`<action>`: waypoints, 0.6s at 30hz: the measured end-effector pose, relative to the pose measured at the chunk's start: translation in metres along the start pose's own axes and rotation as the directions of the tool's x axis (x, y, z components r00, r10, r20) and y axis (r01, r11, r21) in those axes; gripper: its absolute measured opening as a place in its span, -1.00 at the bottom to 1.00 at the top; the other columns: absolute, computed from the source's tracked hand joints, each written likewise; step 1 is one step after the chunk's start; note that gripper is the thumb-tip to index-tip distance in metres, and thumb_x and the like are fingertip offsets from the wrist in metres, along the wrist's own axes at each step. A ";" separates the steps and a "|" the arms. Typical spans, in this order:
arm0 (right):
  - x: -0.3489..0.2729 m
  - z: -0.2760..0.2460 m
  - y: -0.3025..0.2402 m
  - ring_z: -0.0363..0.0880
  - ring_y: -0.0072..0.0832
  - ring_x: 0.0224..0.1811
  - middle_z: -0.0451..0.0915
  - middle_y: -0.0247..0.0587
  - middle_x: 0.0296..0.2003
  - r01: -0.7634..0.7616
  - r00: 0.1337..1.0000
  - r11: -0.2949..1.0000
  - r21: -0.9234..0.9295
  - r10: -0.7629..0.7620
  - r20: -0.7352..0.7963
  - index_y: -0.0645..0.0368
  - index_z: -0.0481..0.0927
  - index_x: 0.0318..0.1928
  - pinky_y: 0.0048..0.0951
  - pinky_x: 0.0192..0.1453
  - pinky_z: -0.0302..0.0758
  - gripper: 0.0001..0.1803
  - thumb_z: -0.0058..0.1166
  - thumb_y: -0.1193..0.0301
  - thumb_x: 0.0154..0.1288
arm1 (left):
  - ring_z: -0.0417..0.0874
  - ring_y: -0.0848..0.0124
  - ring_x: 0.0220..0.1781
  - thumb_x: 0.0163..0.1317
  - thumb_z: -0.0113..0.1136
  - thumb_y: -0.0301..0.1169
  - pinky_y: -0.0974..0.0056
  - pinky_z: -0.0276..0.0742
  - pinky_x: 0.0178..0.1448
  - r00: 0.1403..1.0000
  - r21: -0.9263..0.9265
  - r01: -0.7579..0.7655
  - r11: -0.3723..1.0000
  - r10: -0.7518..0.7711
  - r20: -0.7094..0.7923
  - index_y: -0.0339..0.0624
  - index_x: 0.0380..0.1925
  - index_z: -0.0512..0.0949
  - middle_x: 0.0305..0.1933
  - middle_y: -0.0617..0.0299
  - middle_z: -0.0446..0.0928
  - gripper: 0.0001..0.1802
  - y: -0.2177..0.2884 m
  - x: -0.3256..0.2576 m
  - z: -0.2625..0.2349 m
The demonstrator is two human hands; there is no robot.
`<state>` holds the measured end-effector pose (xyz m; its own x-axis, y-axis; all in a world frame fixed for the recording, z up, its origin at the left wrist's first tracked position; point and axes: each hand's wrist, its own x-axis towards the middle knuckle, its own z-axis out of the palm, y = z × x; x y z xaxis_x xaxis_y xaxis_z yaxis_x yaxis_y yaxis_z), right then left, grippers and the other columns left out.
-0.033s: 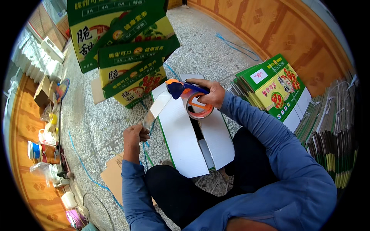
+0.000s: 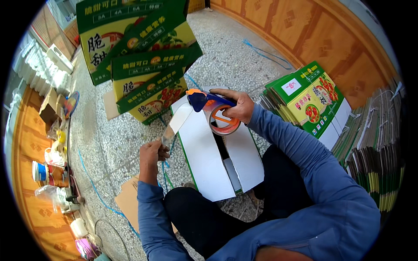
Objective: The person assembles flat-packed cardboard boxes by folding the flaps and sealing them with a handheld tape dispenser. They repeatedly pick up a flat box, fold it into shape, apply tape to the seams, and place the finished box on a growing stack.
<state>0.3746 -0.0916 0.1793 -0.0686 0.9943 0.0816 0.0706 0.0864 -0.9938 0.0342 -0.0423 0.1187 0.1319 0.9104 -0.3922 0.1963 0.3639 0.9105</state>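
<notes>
My right hand [image 2: 241, 105] is closed round a blue and orange tape dispenser [image 2: 203, 101] with a roll of tape [image 2: 226, 126] on it. From its head a strip of clear tape [image 2: 178, 120] runs down to my left hand [image 2: 153, 152], whose fingers pinch the free end. Beneath the dispenser, between my knees, stands a cardboard box [image 2: 202, 161] with white flaps folded inward. A narrow dark gap shows between the two long flaps. The strip hangs above the left flap and the floor beside it; part of the right flap is hidden by the roll and hand.
Green and yellow printed cartons [image 2: 148, 65] are stacked ahead to the left. Flattened cartons [image 2: 311, 100] lie at the right, with more standing in a row [image 2: 374, 143]. A brown cardboard sheet [image 2: 128, 200] and blue strapping [image 2: 98, 193] lie on the speckled floor at the left.
</notes>
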 end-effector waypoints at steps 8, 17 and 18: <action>-0.042 0.021 -0.065 0.58 -0.54 -0.07 0.63 -0.17 -0.10 0.240 0.965 0.965 0.104 -0.226 -0.131 0.21 0.49 0.17 -0.44 0.11 0.51 -0.31 0.34 0.56 -0.10 | 0.65 0.27 -0.61 0.16 0.21 -0.02 0.29 0.51 -0.53 0.995 0.528 0.050 0.848 -0.088 0.047 -0.39 -0.49 0.61 -0.49 0.04 0.60 -0.48 0.062 -0.017 0.016; -0.096 0.039 -0.129 0.61 -0.53 -0.13 0.63 -0.15 -0.10 0.294 0.954 0.913 0.284 -0.261 -0.149 0.21 0.47 0.20 -0.53 -0.01 0.57 -0.40 0.34 0.45 0.13 | 0.65 0.29 -0.24 0.17 0.27 -0.11 0.19 0.54 -0.27 0.897 0.396 -0.410 0.821 0.441 0.013 -0.27 0.04 0.48 -0.10 0.16 0.60 -0.45 0.062 0.015 -0.005; -0.100 0.027 -0.125 0.61 -0.53 -0.13 0.63 -0.14 -0.10 0.345 0.932 0.918 0.196 -0.311 -0.187 0.22 0.47 0.21 -0.53 -0.01 0.58 -0.40 0.34 0.44 0.13 | 0.66 0.28 -0.23 0.22 0.23 -0.12 0.20 0.54 -0.23 0.917 0.267 -0.358 0.895 0.390 -0.078 -0.26 0.03 0.48 -0.10 0.16 0.60 -0.49 0.094 -0.021 0.030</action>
<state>0.3457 -0.2032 0.2938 0.1001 0.9114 0.3992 -0.1540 0.4106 -0.8987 0.0794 -0.0329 0.2085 0.1220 0.9925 0.0055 0.3881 -0.0528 0.9201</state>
